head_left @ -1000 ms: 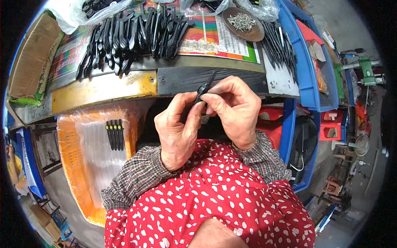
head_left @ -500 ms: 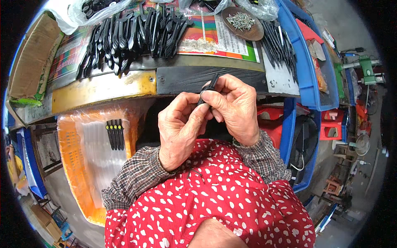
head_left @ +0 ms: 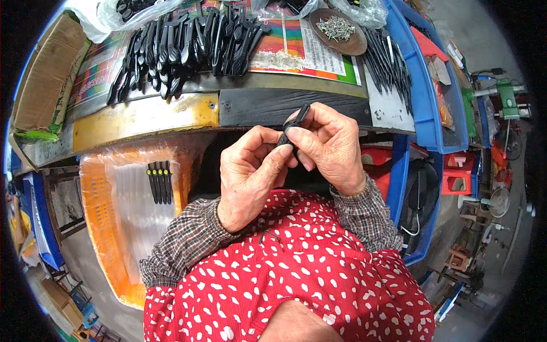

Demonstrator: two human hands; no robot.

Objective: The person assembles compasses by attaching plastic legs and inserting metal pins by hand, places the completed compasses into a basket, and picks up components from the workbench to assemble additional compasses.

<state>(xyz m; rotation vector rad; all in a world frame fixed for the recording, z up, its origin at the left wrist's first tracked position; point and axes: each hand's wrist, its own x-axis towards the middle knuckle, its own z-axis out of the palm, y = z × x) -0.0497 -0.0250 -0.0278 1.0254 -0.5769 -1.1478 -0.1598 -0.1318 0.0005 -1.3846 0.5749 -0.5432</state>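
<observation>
Between both hands, just off the bench's front edge, is a small slim black plastic part (head_left: 297,121), tilted up to the right. My left hand (head_left: 249,174) pinches its lower end between thumb and fingers. My right hand (head_left: 332,149) grips it higher up, thumb pressed on its near side. The fingers hide much of the part. On the bench ahead lies a heap of black plastic handle-like pieces (head_left: 185,48). A brown dish (head_left: 355,45) of small metal screws (head_left: 335,27) stands right of it, beside a row of thin black pieces (head_left: 388,68).
Below left, an orange basket (head_left: 99,228) lined with clear plastic holds several black parts with yellow dots (head_left: 160,183). A cardboard box (head_left: 43,74) sits at the bench's left end. Blue bins (head_left: 423,117) and red stools (head_left: 454,174) are on the right.
Both hands have shifted slightly right with the black part, which now leans further to the right. They still hold it together.
</observation>
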